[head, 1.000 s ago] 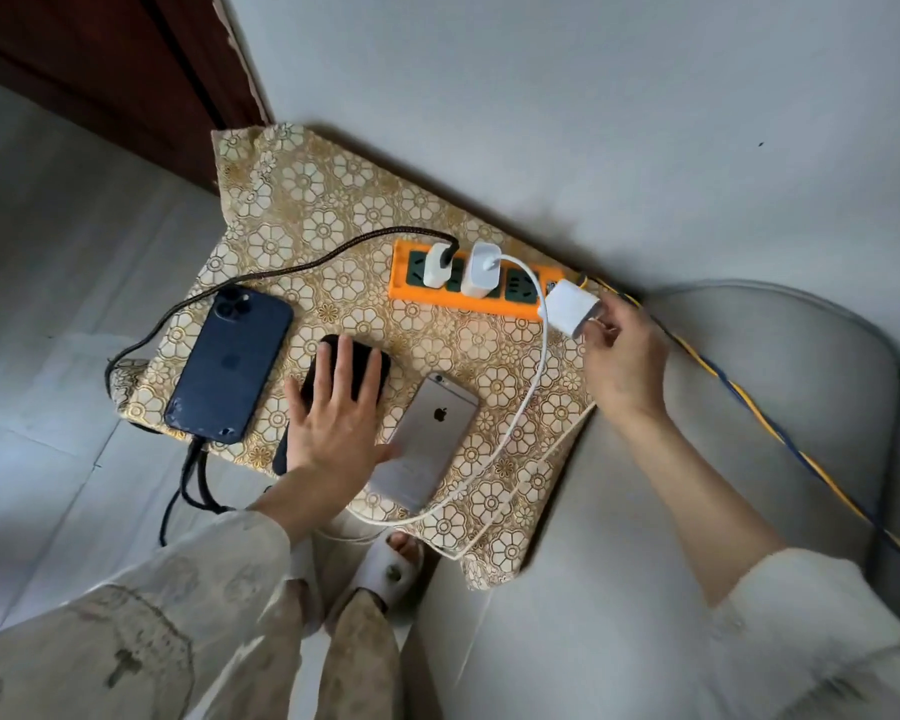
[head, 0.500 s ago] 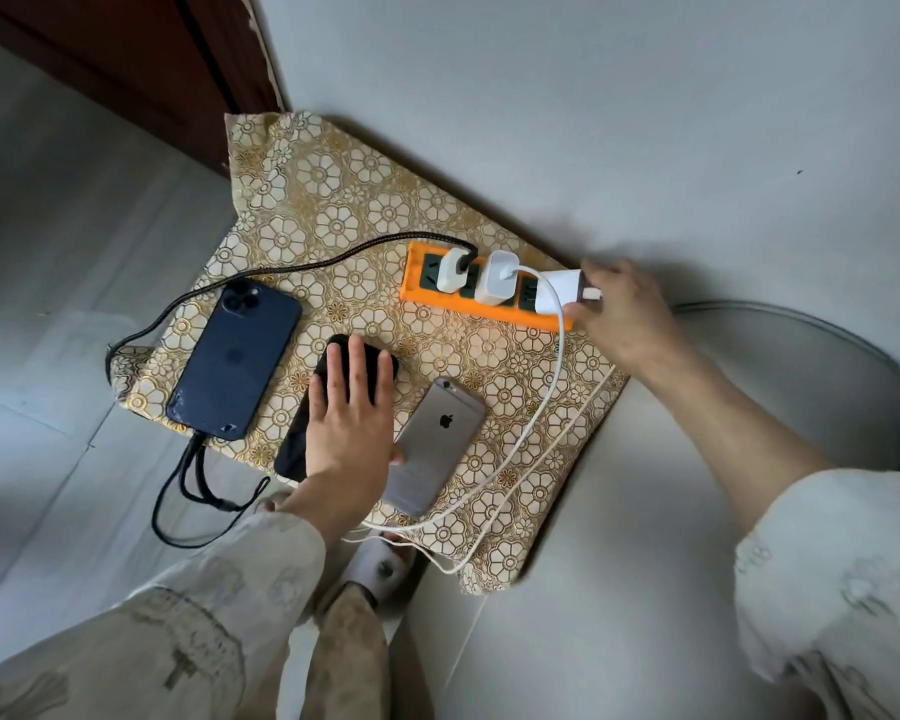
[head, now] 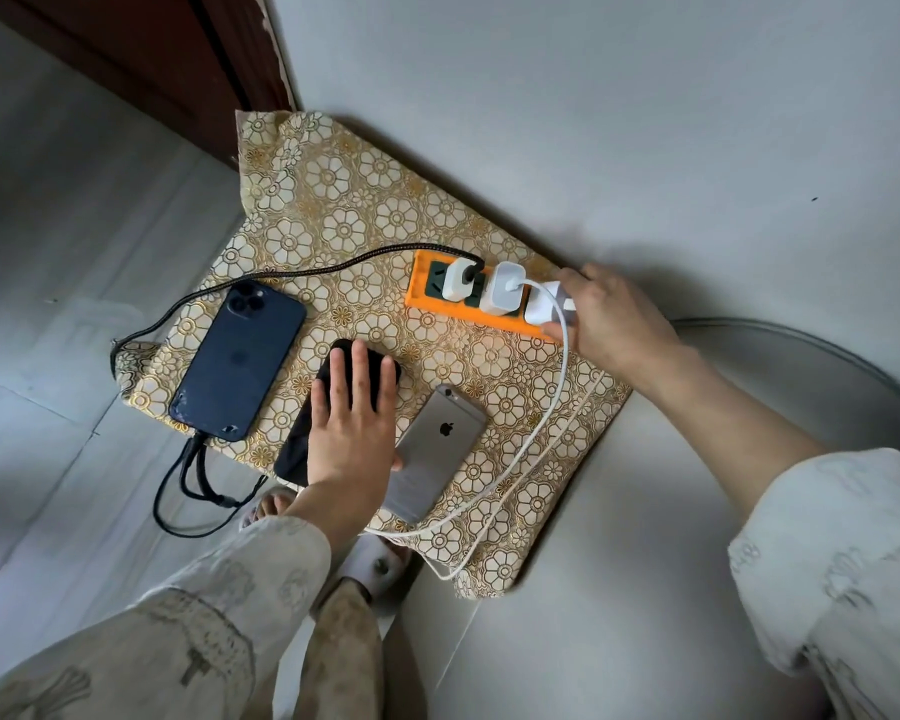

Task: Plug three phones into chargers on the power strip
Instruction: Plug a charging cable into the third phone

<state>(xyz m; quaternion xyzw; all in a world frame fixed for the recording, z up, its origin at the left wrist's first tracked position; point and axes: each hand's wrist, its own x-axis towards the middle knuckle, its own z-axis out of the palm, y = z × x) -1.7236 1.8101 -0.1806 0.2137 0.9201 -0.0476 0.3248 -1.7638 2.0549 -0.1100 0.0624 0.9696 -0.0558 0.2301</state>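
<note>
The person's right hand (head: 611,317) has its fingers (head: 575,280) clamped on a white cube-shaped charger plug (head: 544,304) at the near end of the orange plastic power strip (head: 422,288). The strip's long axis runs away from those fingers toward two other white chargers (head: 505,288) seated just beyond. Whether the held plug is fully seated cannot be told.

The left hand (head: 352,423) lies flat, fingers spread apart, on a black phone (head: 333,363) in the middle of the gold floral-patterned cloth (head: 333,200) over the table. Just beside its thumb lies a silver phone (head: 437,444), back up; past its little finger lies a dark blue phone (head: 240,356) with a black braided cable (head: 302,272).

The right hand is far nearer the strip, so pressing the plug straight down into the socket probably falls to it.
</note>
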